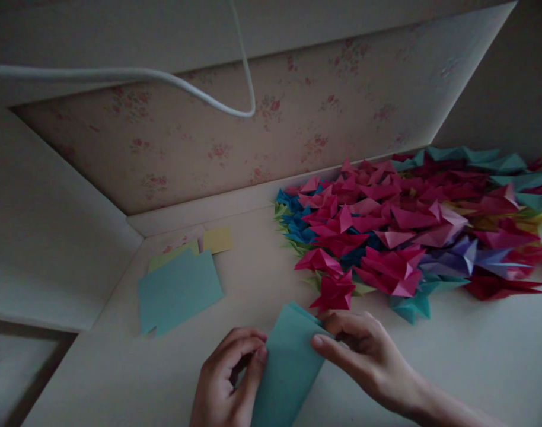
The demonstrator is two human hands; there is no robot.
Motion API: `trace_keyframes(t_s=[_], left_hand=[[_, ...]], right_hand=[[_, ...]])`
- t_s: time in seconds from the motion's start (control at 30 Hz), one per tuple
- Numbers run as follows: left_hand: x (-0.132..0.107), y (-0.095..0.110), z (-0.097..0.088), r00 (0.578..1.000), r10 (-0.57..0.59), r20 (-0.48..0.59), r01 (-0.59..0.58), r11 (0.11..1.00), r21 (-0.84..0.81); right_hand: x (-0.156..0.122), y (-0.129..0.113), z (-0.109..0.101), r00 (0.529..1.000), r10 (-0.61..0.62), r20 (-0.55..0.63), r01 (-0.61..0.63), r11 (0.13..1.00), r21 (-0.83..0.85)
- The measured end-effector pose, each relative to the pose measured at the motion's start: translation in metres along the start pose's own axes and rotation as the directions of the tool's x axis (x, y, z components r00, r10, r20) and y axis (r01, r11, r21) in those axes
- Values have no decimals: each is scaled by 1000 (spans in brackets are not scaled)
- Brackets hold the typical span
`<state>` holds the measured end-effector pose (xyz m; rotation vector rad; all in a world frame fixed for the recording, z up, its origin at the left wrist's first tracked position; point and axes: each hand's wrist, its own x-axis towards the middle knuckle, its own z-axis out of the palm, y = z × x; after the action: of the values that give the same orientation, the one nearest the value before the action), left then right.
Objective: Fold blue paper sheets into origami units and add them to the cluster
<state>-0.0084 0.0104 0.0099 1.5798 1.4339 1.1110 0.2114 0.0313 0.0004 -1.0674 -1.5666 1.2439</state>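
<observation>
Folded teal paper rectangle (pixel 291 365), lower centre.
Left hand (pixel 230 376) and right hand (pixel 366 359) pinch opposite edges (likely to steady it).

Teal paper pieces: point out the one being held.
The folded teal piece between the left hand and the right hand. The flat teal paper farther left and teal shapes in the pile lie untouched.

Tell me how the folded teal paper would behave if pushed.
The folded teal paper is probably very light, being thin sheet. Its layers, visible at the top edge, may slide or spread. Its flat, doubled shape suggests it would slide rather than roll.
</observation>
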Motion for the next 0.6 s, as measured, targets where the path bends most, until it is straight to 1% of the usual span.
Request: trace_keyframes(t_s=[0.13, 0.23, 0.3, 0.33, 0.4, 0.5, 0.6], left_hand=[[-1, 2, 1, 992, -121, 27, 122, 991, -47], [-4, 2, 2, 973, -211, 88, 218, 972, -85], [-5, 0, 3, 960, -243, 137, 253, 965, -62], [-6, -1, 3, 960, -234, 154, 243, 969, -40], [-6, -3, 2, 971, -180, 159, 180, 984, 11], [-5, -6, 1, 991, -77, 111, 67, 993, 95], [-4, -10, 0, 996, -26, 81, 11, 985, 173]], right_hand=[[0, 6, 3, 985, 153, -78, -140, 978, 152], [1, 10, 7, 978, 173, -117, -150, 971, 184], [2, 10, 8, 975, 173, -137, -144, 969, 199], [2, 9, 8, 973, 179, -144, -144, 964, 222], [3, 7, 9, 967, 197, -158, -146, 946, 289], [4, 4, 12, 961, 229, -158, -153, 910, 385], [3, 3, 16, 962, 238, -134, -156, 883, 443]])
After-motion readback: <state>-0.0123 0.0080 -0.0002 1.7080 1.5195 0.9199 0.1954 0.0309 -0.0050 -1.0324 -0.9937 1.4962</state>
